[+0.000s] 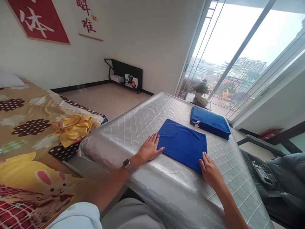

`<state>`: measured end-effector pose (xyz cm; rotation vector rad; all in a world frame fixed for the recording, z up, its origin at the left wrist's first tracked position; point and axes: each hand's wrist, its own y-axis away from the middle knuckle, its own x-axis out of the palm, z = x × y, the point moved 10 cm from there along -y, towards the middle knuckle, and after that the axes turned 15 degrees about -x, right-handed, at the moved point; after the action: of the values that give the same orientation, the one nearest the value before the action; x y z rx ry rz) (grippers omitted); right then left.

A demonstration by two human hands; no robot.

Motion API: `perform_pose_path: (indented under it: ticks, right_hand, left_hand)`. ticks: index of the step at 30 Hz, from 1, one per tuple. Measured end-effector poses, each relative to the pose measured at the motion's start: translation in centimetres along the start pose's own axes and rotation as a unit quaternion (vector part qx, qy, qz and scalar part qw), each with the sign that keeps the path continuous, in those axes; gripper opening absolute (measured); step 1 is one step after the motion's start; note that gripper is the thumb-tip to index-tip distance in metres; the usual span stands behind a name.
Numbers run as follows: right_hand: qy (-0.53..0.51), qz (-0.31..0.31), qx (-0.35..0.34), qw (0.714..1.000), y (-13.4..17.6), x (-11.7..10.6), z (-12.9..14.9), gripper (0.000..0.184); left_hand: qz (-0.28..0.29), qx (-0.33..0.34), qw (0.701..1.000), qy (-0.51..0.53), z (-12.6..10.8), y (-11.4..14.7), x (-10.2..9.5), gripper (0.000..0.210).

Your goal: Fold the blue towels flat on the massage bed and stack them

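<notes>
A blue cloth (182,143), folded into a flat rectangle, lies on a silver quilted mattress (133,133). My left hand (150,148) rests at its left edge, fingers stretched out and thumb apart, with a watch on the wrist. At the near right corner, my right hand (210,167) lies with its fingers extended against the cloth's edge. Neither hand grips anything. Beyond the cloth, to the right, sits a thick stack of folded blue cloths (209,122) with a white tag on its near side.
A second bed with a patterned sheet (30,111) and a yellow garment (76,127) is on the left. To the right stands a dark sofa (286,171) with a power strip (262,174). A potted plant (200,87) is near the glass door.
</notes>
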<state>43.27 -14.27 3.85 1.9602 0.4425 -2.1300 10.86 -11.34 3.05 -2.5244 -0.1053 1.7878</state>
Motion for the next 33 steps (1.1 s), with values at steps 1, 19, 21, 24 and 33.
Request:
perform_pose_path:
  ticks: [1,19,21,24,33]
  right_hand:
    - [0.000,-0.008,-0.005,1.000,-1.0,-0.6,-0.3,0.072]
    - [-0.007,-0.001,0.050,0.999,-6.4,2.5,-3.7,0.074]
    - [-0.004,-0.002,0.051,0.999,-6.5,2.5,-3.6,0.073]
    - [0.010,-0.005,0.044,0.999,-6.4,2.5,-3.6,0.072]
    - [0.030,0.001,0.014,0.999,-6.2,2.8,-3.6,0.067]
  left_hand:
    - [0.001,-0.004,1.000,-0.002,0.1,0.0,0.0,0.085]
    - [-0.003,-0.004,0.999,-0.046,-2.4,-1.4,-1.5,0.087]
    - [-0.016,0.062,0.997,-0.038,-6.8,-1.6,-1.3,0.082]
    - [0.023,0.185,0.982,-0.035,-15.5,-1.2,1.2,0.077]
    - [0.076,0.204,0.976,-0.020,-23.3,-4.0,6.9,0.076]
